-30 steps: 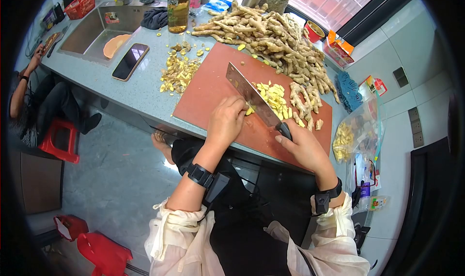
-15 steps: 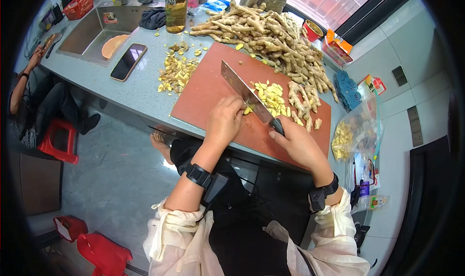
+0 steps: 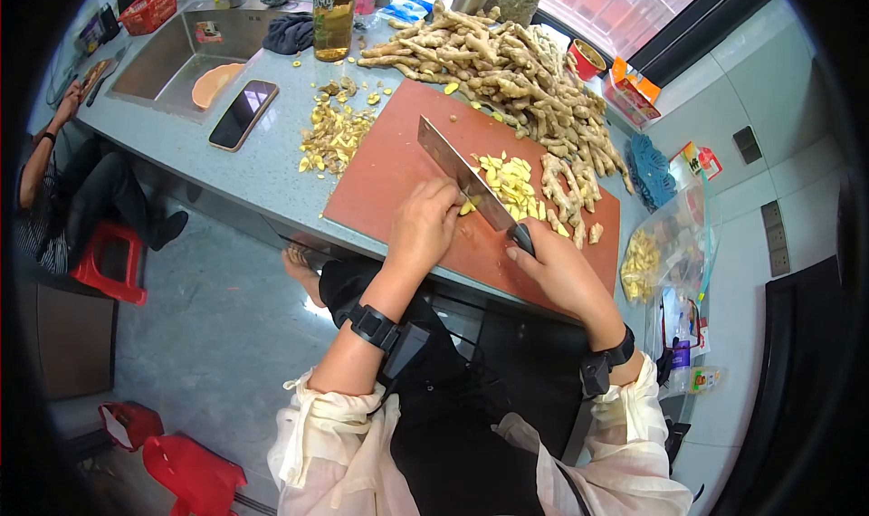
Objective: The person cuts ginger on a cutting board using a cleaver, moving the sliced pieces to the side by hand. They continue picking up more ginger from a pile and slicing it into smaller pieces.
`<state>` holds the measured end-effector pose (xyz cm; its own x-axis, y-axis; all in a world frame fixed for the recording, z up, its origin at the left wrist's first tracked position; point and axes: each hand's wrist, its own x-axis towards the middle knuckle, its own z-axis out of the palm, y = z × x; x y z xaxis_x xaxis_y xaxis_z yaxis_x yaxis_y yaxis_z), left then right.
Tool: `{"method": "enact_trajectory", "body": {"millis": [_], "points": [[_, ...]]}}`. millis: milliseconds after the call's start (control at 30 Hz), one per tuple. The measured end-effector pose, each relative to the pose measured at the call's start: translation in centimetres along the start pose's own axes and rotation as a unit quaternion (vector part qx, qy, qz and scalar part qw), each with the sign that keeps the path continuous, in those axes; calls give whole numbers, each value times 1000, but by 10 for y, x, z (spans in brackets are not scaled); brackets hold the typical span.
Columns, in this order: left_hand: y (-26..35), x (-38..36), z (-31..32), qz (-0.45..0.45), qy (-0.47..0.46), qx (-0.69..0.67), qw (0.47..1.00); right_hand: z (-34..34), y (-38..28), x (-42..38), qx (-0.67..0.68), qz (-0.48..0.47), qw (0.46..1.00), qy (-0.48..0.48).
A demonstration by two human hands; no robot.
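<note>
My right hand is wrapped round the black handle of a cleaver, whose broad blade stands on edge over the reddish-brown cutting board. Against the near side of the blade, my left hand presses with bent fingers on a small piece of ginger, mostly hidden beneath them. Sliced yellow ginger lies just beyond the blade. Whole peeled ginger roots rest at the board's right side. Behind the board is a large heap of ginger.
Ginger scraps, a phone and a lidded jar stand left of the board. A bag of ginger pieces is at the right edge. Another person sits by the sink at far left.
The whole view has shifted very slightly. The cleaver and both hands keep almost the same position over the board.
</note>
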<state>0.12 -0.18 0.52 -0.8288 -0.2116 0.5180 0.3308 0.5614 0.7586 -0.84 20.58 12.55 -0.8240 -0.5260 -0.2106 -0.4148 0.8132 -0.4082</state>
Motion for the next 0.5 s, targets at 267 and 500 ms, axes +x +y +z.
{"method": "enact_trajectory", "body": {"millis": [267,500], "points": [[0,0,1,7,8,1,1000,6,2,4,-1,-16,1000,15],[-1,1,1,8,8,-8,1000,7,6,-1,2,-16,1000,25]]}}
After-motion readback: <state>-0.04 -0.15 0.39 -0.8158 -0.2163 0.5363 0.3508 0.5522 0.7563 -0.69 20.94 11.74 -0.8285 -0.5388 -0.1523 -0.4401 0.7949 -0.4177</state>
